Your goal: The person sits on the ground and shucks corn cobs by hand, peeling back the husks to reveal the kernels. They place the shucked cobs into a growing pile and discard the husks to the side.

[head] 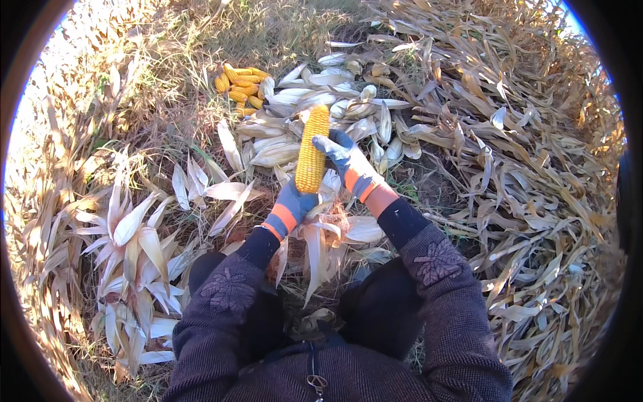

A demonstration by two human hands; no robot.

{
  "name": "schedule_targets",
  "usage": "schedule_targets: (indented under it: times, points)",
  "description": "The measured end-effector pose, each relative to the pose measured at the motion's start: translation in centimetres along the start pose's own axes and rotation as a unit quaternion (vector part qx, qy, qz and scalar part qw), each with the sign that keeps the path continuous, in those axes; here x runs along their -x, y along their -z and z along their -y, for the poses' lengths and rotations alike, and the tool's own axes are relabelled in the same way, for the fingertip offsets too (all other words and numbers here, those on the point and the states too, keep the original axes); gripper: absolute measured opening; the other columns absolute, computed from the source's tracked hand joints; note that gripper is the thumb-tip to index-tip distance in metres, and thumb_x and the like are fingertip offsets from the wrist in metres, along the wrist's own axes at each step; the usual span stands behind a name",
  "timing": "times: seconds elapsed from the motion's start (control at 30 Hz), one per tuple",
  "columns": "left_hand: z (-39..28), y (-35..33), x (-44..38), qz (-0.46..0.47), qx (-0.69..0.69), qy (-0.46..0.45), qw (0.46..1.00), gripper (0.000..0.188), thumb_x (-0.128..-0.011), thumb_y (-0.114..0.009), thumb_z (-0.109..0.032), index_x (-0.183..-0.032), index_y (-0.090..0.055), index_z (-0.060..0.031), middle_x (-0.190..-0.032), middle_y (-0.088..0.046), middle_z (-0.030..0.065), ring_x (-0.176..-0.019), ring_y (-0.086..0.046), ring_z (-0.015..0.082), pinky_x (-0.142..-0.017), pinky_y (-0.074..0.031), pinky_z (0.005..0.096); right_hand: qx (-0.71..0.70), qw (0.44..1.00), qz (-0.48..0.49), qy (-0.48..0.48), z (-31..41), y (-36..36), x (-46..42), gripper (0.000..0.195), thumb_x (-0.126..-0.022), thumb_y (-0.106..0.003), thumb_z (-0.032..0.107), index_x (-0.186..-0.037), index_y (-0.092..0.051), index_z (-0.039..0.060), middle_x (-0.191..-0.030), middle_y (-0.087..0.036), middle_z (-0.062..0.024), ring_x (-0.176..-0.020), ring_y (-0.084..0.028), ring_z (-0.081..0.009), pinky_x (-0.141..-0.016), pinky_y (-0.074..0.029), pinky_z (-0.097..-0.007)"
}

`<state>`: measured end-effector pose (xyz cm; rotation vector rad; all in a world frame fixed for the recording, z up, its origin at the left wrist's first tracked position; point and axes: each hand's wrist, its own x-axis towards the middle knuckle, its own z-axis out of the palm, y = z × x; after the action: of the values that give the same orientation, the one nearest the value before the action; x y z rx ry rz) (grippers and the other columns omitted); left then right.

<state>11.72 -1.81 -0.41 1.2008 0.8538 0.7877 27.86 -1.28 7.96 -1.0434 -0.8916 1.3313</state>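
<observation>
A bare yellow ear of corn (312, 151) stands nearly upright between my gloved hands, above the ground. My left hand (296, 201) grips its lower end, with pale peeled husks (316, 246) hanging below. My right hand (344, 153) is against the ear's right side, thumb across its middle; its other fingers are largely hidden behind, so its hold is not fully clear. Beyond the ear lies a heap of unhusked ears (311, 95) in pale dry husks. To its left sits a small pile of bare yellow ears (243, 85).
Dry corn stalks and leaves (502, 151) lie thickly along the right side. Peeled husks (135, 261) are heaped at the left, beside more dry stalks (55, 241). Dry grass (176, 110) covers ground at the upper left. My knees are bent below my hands.
</observation>
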Motion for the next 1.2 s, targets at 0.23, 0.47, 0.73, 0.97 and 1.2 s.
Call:
schedule_targets:
  times: [0.23,0.47,0.73,0.97,1.2]
  points:
    - [1.0,-2.7,1.1,0.035,-0.28,-0.039,0.959,0.053,-0.068,-0.065,-0.014,-0.119,-0.054,-0.0075,-0.1,-0.066,0.0164,-0.093,-0.064,0.0312,-0.08,-0.049,0.0362,-0.155,0.98,-0.122,-0.004,0.6,3.0,0.0,0.025,-0.078,-0.071,0.017,-0.094,-0.058,0.0027,-0.076,-0.062,-0.01,-0.063,-0.063,-0.0248,-0.059,-0.054,-0.0383]
    - [5.0,-4.0,0.3,0.002,-0.144,-0.007,0.99,0.051,-0.061,-0.065,0.0,-0.112,-0.06,-0.0035,-0.1,-0.068,0.0121,-0.09,-0.065,0.0242,-0.079,-0.049,0.032,-0.072,0.982,-0.16,0.073,0.6,0.7,0.4,0.019,-0.075,-0.071,0.012,-0.085,-0.057,0.0025,-0.066,-0.06,-0.0072,-0.052,-0.058,-0.0192,-0.05,-0.049,-0.031]
    - [6.1,-4.6,0.0,-0.015,0.032,-0.026,0.999,0.054,-0.063,-0.068,0.01,-0.115,-0.058,0.0007,-0.104,-0.066,0.0072,-0.093,-0.063,0.0152,-0.083,-0.048,0.0276,-0.059,0.981,-0.135,0.123,0.3,-0.7,1.1,0.016,-0.075,-0.071,0.007,-0.085,-0.058,0.004,-0.068,-0.059,-0.003,-0.054,-0.055,-0.011,-0.051,-0.046,-0.0243]
    - [4.8,-4.4,0.8,0.029,-0.008,-0.007,1.0,0.048,-0.068,-0.072,0.001,-0.114,-0.057,-0.0005,-0.104,-0.067,0.0073,-0.093,-0.064,0.0153,-0.082,-0.05,0.0295,-0.091,0.983,-0.096,0.126,-0.2,-1.0,1.4,0.021,-0.073,-0.073,0.007,-0.089,-0.059,0.0041,-0.074,-0.06,-0.002,-0.059,-0.056,-0.0104,-0.054,-0.047,-0.0237]
    - [8.3,-3.6,-0.4,-0.029,-0.137,-0.02,0.99,0.042,-0.066,-0.078,-0.016,-0.101,-0.062,-0.0014,-0.096,-0.069,0.0106,-0.088,-0.066,0.0204,-0.077,-0.05,0.0311,0.014,0.986,-0.104,0.126,0.8,-2.7,2.1,0.014,-0.077,-0.07,0.005,-0.087,-0.061,0.0039,-0.073,-0.061,-0.0006,-0.062,-0.056,-0.0083,-0.057,-0.046,-0.0222]
